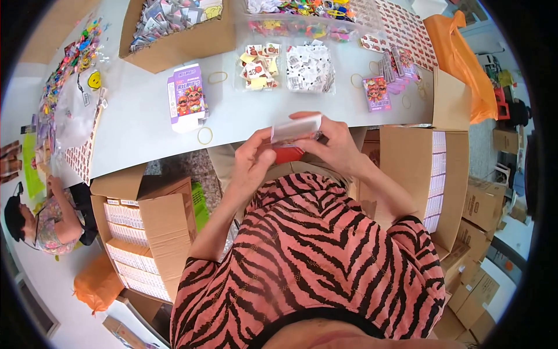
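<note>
both hands meet just over the near edge of the white table (145,128). the left hand (254,158) and the right hand (332,142) together pinch a small flat white packet (295,128), fingers closed on its ends, with a red piece (289,153) showing just beneath it between the palms.

on the table, left of the hands, a purple carton blank (187,98) lies flat with cartoon faces printed on it; a tan rubber band (204,135) sits near the table edge beside it, another rubber band (218,77) farther back. straight beyond the hands are a loose heap of small red-and-yellow cards (257,67) and a pile of white printed slips (311,67). to the right, a finished purple box (376,93) stands by a fanned stack of the same.

far back, an open cardboard box (174,35) holds small packets, and a clear tray (302,23) holds bright toys.

below the table edge, cartons crowd both sides: the left carton (145,232) and the right carton (430,180) are filled with rows of white boxes, leaving only a narrow gap at the lap. an orange bag (459,58) hangs at far right. another person (46,221) crouches at the lower left.
</note>
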Available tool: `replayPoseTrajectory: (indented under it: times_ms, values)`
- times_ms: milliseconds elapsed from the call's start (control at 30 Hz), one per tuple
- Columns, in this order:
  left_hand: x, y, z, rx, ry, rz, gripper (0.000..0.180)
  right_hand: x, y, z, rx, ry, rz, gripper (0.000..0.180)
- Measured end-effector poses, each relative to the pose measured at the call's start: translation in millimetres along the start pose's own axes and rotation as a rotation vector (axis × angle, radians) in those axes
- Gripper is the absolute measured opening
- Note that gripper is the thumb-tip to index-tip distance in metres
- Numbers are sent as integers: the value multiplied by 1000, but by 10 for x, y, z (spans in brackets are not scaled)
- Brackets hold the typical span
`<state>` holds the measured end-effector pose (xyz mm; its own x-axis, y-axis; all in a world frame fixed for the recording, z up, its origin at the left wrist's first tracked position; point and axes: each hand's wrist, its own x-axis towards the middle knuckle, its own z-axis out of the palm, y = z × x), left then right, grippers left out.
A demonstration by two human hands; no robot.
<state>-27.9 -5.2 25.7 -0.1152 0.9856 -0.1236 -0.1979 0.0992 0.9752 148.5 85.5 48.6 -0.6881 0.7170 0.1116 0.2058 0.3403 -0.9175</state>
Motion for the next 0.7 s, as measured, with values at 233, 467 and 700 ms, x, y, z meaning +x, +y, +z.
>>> replayPoseTrajectory:
  times_ms: [233,467,700]
  values:
    - [72,-72,2,112,46,1,21,70,74,-35,200,-69,146,36]
    - [49,-198,-99,77,-19,77,23,28,81,46,366,40,120,38]
    - [99,-167,-165,-197,-182,-49,48,134,-226,159,167,-13,66,43]
